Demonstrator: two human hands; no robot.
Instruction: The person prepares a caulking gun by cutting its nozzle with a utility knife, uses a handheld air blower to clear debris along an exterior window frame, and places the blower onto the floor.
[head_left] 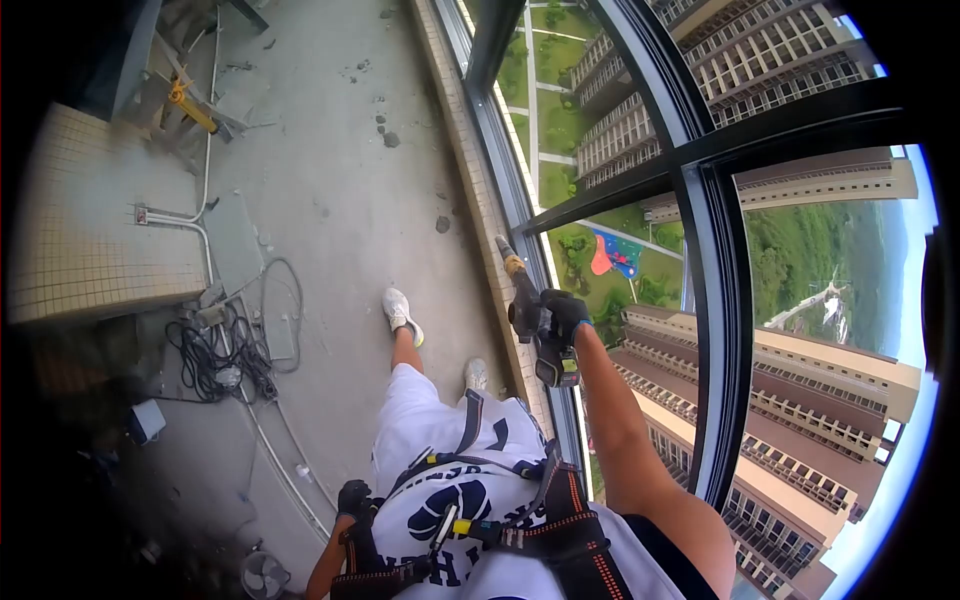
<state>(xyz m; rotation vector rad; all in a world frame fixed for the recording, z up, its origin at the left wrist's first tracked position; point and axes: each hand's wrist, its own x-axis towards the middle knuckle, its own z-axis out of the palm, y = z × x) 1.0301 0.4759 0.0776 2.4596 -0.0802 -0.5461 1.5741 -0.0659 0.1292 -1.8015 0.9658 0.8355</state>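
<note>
My right hand, in a dark glove, is wrapped round the grip of a cordless power tool. The tool has a dark body, a battery pack at its lower end and a yellowish collar near its nose, which points to the low tiled ledge beside the window frame. Whether the nose touches the ledge I cannot tell. My left hand, also in a dark glove, hangs low beside my hip, its fingers curled; what it holds, if anything, is too small to make out.
Large glass panes in dark frames line the right, with tall buildings far below. On the left floor lie coiled black cables, conduits and a grey panel. A tiled block and a fan stand at the left.
</note>
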